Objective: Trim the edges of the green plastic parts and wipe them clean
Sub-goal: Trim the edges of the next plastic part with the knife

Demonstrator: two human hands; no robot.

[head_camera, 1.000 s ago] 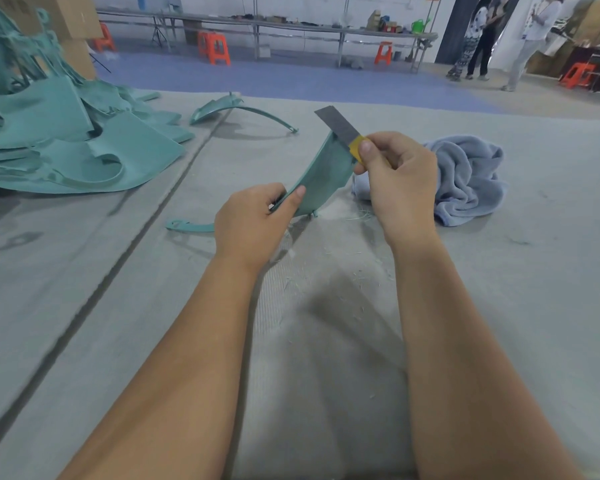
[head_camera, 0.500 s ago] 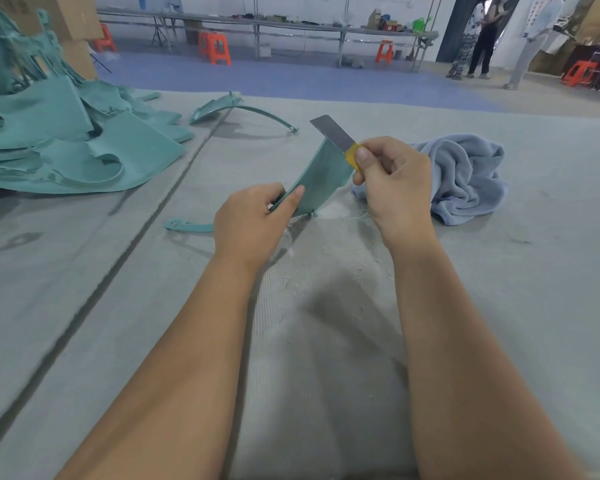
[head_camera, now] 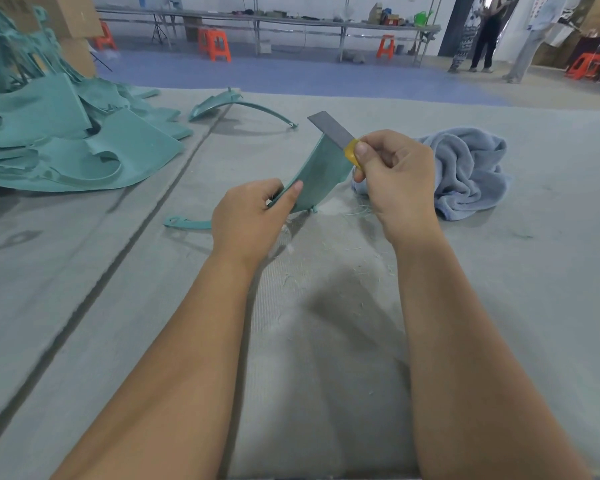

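Left grip: my left hand [head_camera: 248,220] pinches the lower end of the green part [head_camera: 321,176], thumb on the near face and the other fingers curled behind it
Right grip: my right hand [head_camera: 392,174] pinches the yellow-wrapped end of the blade [head_camera: 331,129] between thumb and curled fingers
Where the part is: it stands up on its edge from the table [head_camera: 326,358], rising from my left pinch toward my right hand; the blade lies against its upper corner, just beyond my right thumb
How the part handles: I judge it light, thin and a little springy, because one pinch holds it upright; its face looks smooth, so it may slip if I press the blade hard
Where to hold: near the edge that I trim, close under the blade, so the sheet does not bend away; fingers must stay out of the blade's path
Cloth: the blue towel [head_camera: 465,171] lies crumpled just behind my right hand, ready for wiping
Other parts: a pile of green parts [head_camera: 66,140] lies far out to the left of my left hand; one curved piece [head_camera: 222,103] lies beyond both hands
Containers: I see no bin or tray near my hands; the pale shavings [head_camera: 354,209] lie loose on the table under the part
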